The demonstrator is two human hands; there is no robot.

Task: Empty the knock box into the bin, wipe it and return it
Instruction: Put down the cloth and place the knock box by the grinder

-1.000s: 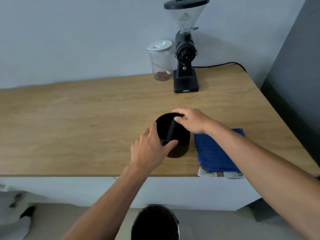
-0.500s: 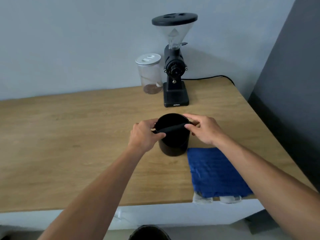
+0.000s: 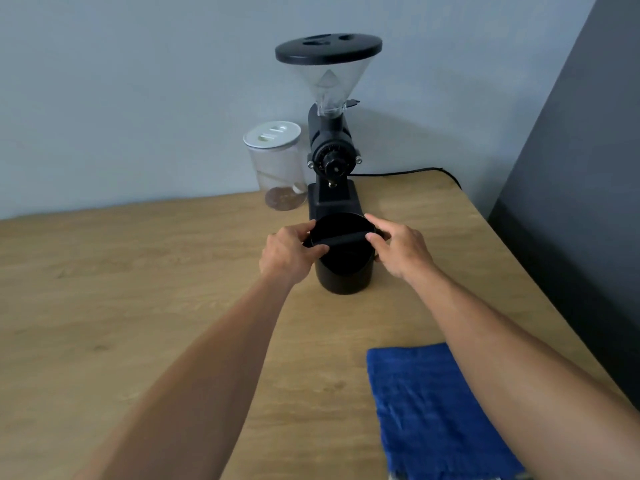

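Knock box (image 3: 344,263) on surface (image 3: 138,289), 6 o'clock of grinder (image 3: 330,157) (nearly touching). Left hand (image 3: 289,252), right hand (image 3: 401,249) each grip its bar ends. Risk: pushing further bumps grinder base.

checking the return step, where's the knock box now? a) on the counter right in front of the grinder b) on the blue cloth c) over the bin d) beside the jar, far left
a: the knock box stands upright on the wooden counter just in front of the grinder, with the left hand and right hand on its rim; the blue cloth lies apart, nearer the camera.
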